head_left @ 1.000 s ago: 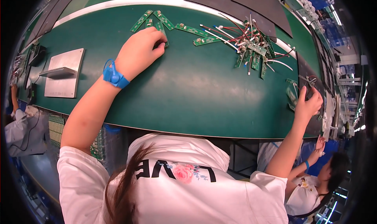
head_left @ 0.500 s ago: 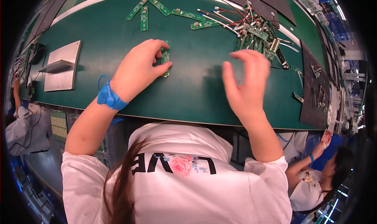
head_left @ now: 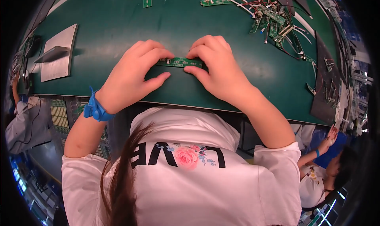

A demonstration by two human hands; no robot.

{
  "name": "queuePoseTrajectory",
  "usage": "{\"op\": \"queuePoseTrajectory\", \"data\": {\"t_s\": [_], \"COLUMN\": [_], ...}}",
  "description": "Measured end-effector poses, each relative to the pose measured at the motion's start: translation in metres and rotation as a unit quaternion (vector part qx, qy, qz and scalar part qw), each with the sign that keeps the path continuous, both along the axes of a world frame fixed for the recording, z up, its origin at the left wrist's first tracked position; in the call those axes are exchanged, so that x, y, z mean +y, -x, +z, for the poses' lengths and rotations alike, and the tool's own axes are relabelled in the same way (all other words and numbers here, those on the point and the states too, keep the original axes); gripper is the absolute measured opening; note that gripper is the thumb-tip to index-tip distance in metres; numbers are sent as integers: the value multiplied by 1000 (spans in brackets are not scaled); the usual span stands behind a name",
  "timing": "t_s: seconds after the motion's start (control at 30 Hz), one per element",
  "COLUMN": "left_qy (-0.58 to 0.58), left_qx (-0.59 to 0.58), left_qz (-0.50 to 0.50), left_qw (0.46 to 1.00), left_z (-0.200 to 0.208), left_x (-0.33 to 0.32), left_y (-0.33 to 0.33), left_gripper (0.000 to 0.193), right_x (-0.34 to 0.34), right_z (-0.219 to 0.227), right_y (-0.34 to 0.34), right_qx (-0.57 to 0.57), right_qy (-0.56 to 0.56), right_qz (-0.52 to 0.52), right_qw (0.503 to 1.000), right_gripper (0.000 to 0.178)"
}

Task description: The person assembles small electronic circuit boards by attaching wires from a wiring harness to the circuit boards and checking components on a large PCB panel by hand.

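Note:
A narrow green circuit board point(head_left: 180, 62) lies crosswise in front of me, its long side running left to right. My right hand point(head_left: 213, 65) grips its right end between thumb and fingers. At the board's left end is my left hand point(head_left: 136, 69), with curled fingers by the far edge and the thumb spread away from the near edge; whether the fingertips touch it is hard to tell. A blue wrist strap point(head_left: 96, 107) circles my left wrist.
A tangled pile of boards with wires point(head_left: 277, 22) lies at the far right, with several loose boards point(head_left: 215, 2) along the far side. A metal plate with an upright fin point(head_left: 59, 54) stands left on the green table point(head_left: 118, 24). Another person point(head_left: 320, 174) sits at the right.
The board has turned from upright in view to crosswise. My right hand has come in from the right and taken its right end; my left thumb has come off it. The view has tipped nearer.

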State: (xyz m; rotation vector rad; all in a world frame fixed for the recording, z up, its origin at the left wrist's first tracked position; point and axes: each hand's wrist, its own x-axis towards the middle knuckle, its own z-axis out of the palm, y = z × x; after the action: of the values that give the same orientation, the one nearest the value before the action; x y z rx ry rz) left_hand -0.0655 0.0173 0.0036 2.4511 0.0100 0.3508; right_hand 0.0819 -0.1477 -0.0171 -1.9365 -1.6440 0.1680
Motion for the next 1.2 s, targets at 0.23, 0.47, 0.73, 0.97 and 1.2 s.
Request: {"op": "queuePoseTrajectory", "data": {"t_s": [0.23, 0.47, 0.73, 0.97, 1.2], "left_qy": [1, 25, 68, 149, 200], "left_qx": [-40, -39, 78, 135, 127], "left_qz": [-81, -205, -265, -151, -128], "left_qw": [996, 978, 959, 968, 963], "left_z": [3, 19, 32, 18, -6], "left_x": [3, -7, -24, -23, -19], "left_y": [-1, -18, -30, -38, -36], "left_gripper": [28, 22, 19, 16, 17], "right_x": [-6, -33, -63, -163, -190], "right_z": [31, 46, 52, 0, 56], "right_y": [0, 3, -8, -184, -161], "right_qx": [580, 691, 590, -282, 199], "right_qy": [105, 89, 110, -36, -118], "right_qz": [-59, -42, -77, -545, -473], "right_qw": [806, 716, 796, 789, 850], "right_gripper": [14, 14, 17, 27, 17]}}
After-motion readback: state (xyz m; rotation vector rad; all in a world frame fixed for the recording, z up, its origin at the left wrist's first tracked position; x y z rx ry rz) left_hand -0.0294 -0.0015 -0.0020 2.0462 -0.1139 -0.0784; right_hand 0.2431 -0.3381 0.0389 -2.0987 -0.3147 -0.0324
